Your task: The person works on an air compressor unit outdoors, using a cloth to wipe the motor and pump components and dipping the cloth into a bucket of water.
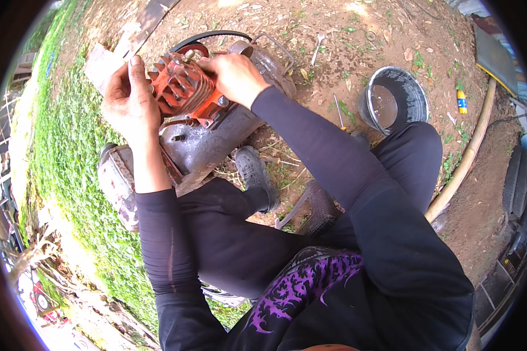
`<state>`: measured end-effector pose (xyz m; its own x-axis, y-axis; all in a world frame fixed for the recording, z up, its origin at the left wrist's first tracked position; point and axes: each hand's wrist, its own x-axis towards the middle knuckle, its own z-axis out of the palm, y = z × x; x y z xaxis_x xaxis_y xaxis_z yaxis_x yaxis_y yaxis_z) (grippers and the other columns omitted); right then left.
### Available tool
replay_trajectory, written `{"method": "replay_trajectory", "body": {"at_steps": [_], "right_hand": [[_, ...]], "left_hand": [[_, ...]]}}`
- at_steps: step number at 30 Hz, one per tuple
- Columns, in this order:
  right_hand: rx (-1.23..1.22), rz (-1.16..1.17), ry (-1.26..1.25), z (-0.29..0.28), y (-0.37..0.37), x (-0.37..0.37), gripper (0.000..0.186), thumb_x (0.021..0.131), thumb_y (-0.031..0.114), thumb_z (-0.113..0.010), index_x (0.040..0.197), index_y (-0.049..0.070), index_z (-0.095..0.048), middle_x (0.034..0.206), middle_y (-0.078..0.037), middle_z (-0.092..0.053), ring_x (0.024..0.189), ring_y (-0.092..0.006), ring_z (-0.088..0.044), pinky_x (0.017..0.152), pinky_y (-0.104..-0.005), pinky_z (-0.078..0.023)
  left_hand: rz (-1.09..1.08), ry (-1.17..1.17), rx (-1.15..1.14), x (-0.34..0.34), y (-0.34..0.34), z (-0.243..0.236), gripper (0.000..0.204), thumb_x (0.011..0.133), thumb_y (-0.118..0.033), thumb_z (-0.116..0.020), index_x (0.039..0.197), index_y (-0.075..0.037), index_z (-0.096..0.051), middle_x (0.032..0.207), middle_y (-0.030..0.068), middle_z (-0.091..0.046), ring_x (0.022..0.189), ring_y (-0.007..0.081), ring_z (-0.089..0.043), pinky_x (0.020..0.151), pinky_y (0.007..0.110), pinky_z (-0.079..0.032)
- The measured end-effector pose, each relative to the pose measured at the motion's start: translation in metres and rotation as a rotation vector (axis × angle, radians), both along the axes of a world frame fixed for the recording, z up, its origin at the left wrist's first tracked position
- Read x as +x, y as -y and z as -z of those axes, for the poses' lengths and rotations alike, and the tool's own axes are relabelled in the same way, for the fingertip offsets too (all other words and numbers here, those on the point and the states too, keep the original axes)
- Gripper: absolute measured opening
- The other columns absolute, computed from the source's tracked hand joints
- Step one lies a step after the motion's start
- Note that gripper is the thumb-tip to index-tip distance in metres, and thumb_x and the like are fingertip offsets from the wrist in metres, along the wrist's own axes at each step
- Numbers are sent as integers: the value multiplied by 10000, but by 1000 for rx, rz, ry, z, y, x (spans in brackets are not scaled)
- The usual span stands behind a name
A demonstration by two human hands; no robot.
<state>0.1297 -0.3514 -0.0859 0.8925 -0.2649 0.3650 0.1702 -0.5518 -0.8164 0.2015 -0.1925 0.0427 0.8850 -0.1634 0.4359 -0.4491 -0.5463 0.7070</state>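
Observation:
A red, finned cylinder head [181, 85] sits on a worn grey metal tank [202, 146], with a black belt and wheel behind it. At its left side is my left hand [132, 99], fingers curled and thumb raised; what they hold, if anything, is hidden. My right hand [237, 76] grips the upper right of the finned head, its fingertips partly hidden.
A black bucket [418, 96] stands at the right, near a yellow-and-blue bottle [461, 102] and a wooden pole [468, 152]. A wrench [317, 50] and screwdriver [338, 110] lie on dirt. Boards [152, 17] lie at the upper left, beside grass.

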Motion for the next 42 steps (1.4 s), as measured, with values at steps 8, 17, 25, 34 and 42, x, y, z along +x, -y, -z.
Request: {"method": "replay_trajectory", "body": {"at_steps": [8, 17, 25, 34, 42], "right_hand": [[-138, 58, 112, 14, -15, -51, 327, 915, 20, -536, 1183, 31, -723, 1037, -197, -748, 938, -367, -742, 888, -446, -599], [-231, 71, -193, -18, -30, -66, 395, 851, 58, -567, 1218, 75, -713, 849, -226, -717, 807, -417, -710, 760, -491, -587], [-283, 245, -33, -18, -2, -74, 270, 876, 91, -633, 1099, 59, -782, 1007, -169, -753, 909, -337, -736, 842, -428, -589], [-590, -5, 153, -5, -70, -67, 223, 792, 28, -715, 946, 158, -811, 957, -16, -705, 986, -238, -651, 869, -399, -494], [-441, 261, 223, -18, -17, -79, 320, 788, -64, -650, 1029, 102, -780, 878, -102, -631, 881, -285, -622, 827, -393, -522]], "left_hand": [[-37, -23, -52, -7, 4, -5, 370, 996, -316, -715, 1087, 40, -766, 953, 114, -777, 885, 134, -700, 854, 277, -531], [-67, 82, -45, 5, -7, 7, 353, 918, -334, -751, 1011, 6, -777, 874, 148, -779, 804, 217, -756, 771, 345, -585], [93, -43, -283, -16, 5, -23, 296, 943, -241, -739, 1004, 49, -755, 901, 163, -773, 853, 196, -738, 815, 337, -567], [69, -23, -528, -1, -47, -46, 388, 977, -321, -692, 1023, 61, -747, 896, 157, -761, 792, 207, -688, 776, 355, -528], [-68, 20, -566, -14, -100, -59, 414, 950, -360, -716, 973, 52, -752, 874, 183, -757, 808, 242, -723, 776, 369, -554]]}}
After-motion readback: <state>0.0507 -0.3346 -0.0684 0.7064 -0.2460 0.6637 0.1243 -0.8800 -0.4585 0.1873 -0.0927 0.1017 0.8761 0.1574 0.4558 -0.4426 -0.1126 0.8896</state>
